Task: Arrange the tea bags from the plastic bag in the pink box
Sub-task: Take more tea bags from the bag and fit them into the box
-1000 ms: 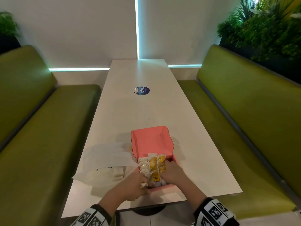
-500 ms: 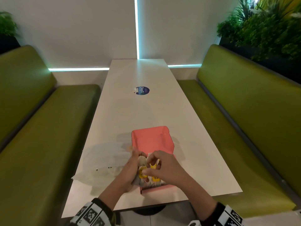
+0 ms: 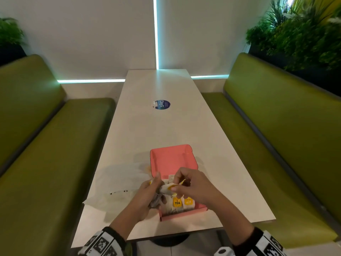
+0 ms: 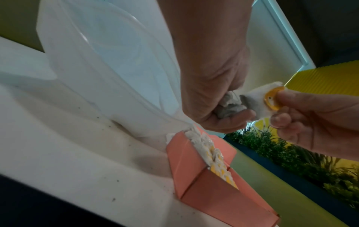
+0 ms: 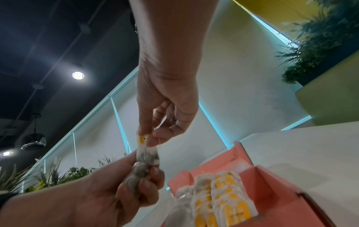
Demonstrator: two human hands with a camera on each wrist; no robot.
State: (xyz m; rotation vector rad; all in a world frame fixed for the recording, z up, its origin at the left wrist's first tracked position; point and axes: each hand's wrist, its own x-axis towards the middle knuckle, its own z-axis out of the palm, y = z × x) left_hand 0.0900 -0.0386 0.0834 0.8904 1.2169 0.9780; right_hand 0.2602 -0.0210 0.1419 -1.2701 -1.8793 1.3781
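Tea bag (image 4: 254, 101) gripped by both hands (image 3: 145, 196) (image 3: 193, 185) over pink box (image 3: 171, 159) — plastic bag (image 3: 118, 182) left, beside it.

The table (image 3: 166, 126) is being viewed downward from head height; the pink box (image 4: 209, 190) is being shared, close-up, by both upward-tilted wrist views.

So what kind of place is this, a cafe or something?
Probably a cafe or canteen booth. A long white table runs between two green padded benches, with planters behind the seats and a round branded sticker on the tabletop.
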